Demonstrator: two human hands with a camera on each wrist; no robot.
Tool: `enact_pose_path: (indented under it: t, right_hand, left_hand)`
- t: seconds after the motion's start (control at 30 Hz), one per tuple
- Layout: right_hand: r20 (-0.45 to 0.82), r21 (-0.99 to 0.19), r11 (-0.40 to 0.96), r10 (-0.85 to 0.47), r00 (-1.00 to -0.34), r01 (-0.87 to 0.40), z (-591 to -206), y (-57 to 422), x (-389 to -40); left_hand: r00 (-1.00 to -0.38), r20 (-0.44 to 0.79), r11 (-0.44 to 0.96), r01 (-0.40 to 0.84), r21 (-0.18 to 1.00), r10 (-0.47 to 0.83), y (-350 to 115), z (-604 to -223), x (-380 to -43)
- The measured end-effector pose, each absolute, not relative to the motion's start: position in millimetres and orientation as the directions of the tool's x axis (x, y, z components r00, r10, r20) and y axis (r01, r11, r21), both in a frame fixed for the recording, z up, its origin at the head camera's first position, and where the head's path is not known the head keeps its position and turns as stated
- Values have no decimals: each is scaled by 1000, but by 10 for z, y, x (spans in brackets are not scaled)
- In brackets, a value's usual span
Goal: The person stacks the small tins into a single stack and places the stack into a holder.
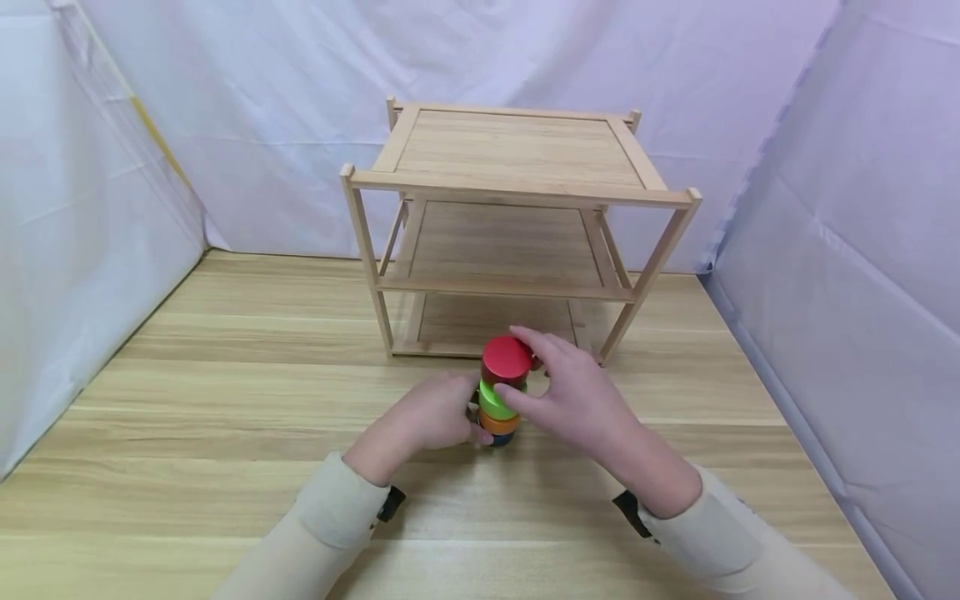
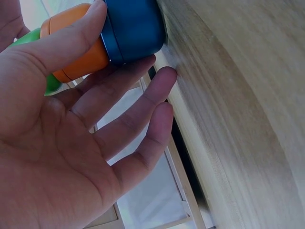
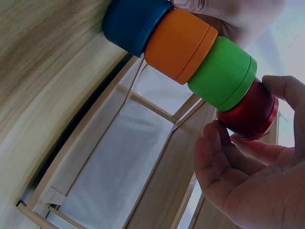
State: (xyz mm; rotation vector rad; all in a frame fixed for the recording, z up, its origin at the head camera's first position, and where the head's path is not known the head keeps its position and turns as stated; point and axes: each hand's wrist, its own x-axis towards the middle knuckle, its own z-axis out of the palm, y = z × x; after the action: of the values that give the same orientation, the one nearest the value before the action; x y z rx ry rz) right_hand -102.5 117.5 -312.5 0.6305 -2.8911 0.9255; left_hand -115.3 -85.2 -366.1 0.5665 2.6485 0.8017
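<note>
Four-coloured round lidded tins stand stacked on the table, from the bottom dark blue (image 3: 133, 24), orange (image 3: 181, 45), green (image 3: 223, 71) and red (image 3: 250, 109). My left hand (image 1: 442, 408) is at the low part of the stack, its thumb (image 2: 71, 40) against the orange tin near the blue one. Its index finger goes behind the stack, while the other fingers spread loosely beside the blue tin. From the right, my right hand (image 1: 577, 392) holds the red tin at the top between thumb and fingers.
A three-tier wooden shelf (image 1: 517, 196) stands just behind the stack, its lowest board close to the hands. White cloth (image 1: 285, 100) hangs at the back and on both sides of the wood-grain table (image 1: 247, 350).
</note>
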Motion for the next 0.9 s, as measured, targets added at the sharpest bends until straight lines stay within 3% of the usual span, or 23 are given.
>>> enact_pose_path:
  t: [0.5, 0.9]
  right_hand:
    - [98, -569, 727, -403, -910, -383, -3215, 1137, -1044]
    - [132, -522, 742, -417, -899, -421, -3190, 1117, -997]
  left_hand:
    - [-866, -186, 756, 277, 593, 463, -864, -3696, -1160]
    - [-869, -183, 740, 263, 619, 461, -874, -3700, -1178]
